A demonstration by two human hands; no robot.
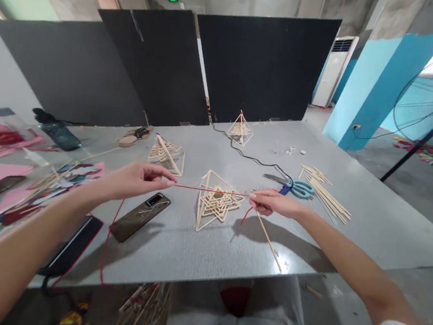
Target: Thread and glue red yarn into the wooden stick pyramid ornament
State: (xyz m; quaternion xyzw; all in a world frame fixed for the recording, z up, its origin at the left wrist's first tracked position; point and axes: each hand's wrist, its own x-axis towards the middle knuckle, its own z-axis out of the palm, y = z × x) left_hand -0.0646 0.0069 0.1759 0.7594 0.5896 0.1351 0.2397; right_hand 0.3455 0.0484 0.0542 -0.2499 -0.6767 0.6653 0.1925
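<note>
A red string (194, 187) is stretched level between my two hands. My left hand (148, 176) pinches it on the left, and a slack length drops from there past the table's front edge. At the other end my right hand (269, 202) is closed on the string, its short red tail hanging below the fingers. Behind and under the taut string lies a star-shaped frame of thin wooden sticks (217, 204). A single stick (270, 243) slants down from just below my right hand; whether the fingers touch it I cannot tell.
Two stick pyramids (240, 130) (166, 154) stand farther back. A phone (140, 216) lies below my left hand. Blue-handled scissors (300, 189) and loose sticks (329, 199) are at right. Coloured scraps (58, 181) and a bottle (58, 131) occupy the left side.
</note>
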